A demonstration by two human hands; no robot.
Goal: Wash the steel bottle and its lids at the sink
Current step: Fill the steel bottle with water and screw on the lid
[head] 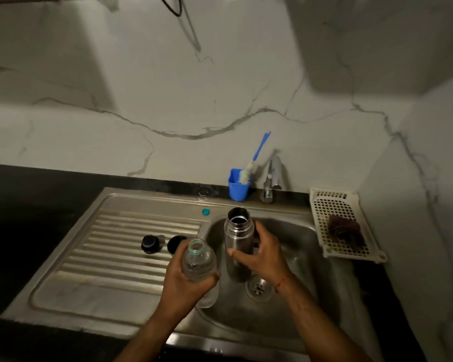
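Note:
The open steel bottle (237,231) stands upright over the sink basin (298,241), and my right hand (262,253) grips its body from the right. My left hand (187,283) holds a clear plastic bottle (199,261), uncapped, just left of the steel one, its mouth tilted slightly away from me. Two dark lids lie on the ribbed drainboard (110,257): one lid (150,243) and a second lid (175,242), partly hidden behind the plastic bottle.
A tap (271,178) rises behind the basin, with no water seen running. Beside it a blue cup (237,188) holds a blue-handled bottle brush (254,160). A small teal cap (206,211) lies on the sink rim. A white plastic basket (338,223) with a dark scrubber (344,228) sits at right.

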